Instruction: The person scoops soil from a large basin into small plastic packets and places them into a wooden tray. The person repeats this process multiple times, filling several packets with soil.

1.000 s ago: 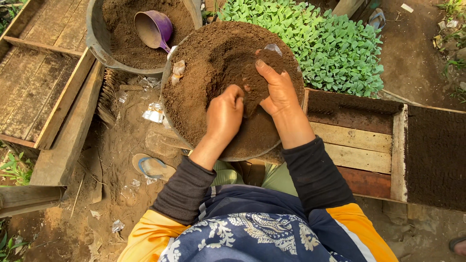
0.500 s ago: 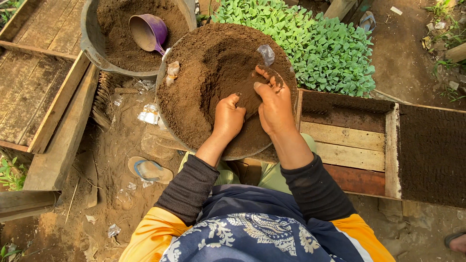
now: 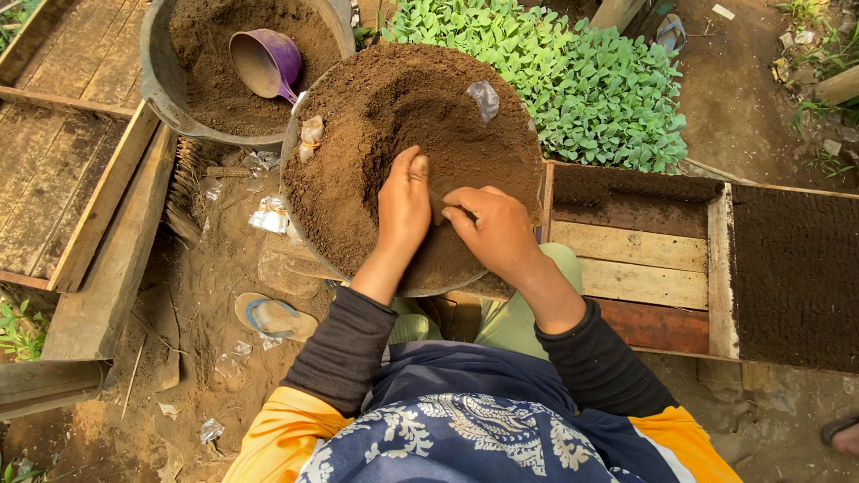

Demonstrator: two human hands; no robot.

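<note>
a: where is the soil [image 3: 376, 116] seen, and how does it look?

b: it is heaped in a round basin [image 3: 300, 234] held before the person's knees; it is brown, fine and crumbly, lighter on the sunlit left slope and darker in the hollow scooped near the middle; a scrap of clear plastic [image 3: 484, 97] is stuck in it near the top, and a small pale bag [image 3: 310, 136] lies at the left rim.

a: and the hands?

b: both are pressed into the soil, just beside each other; the left hand [image 3: 403, 204] is laid flat, fingers together and pointed up the slope; the right hand [image 3: 495, 228] is curled, its fingers bent toward the left one; whether anything is gripped in it cannot be told; nothing is clamped by the left.

a: what is found around the basin?

b: a second tub [image 3: 161, 85] of soil with a purple scoop [image 3: 267, 61] is set to the upper left; green seedlings [image 3: 591, 85] are massed to the upper right; a wooden tray [image 3: 653, 259] is placed at the right; a sandal [image 3: 273, 316] lies on the sandy ground below.
</note>
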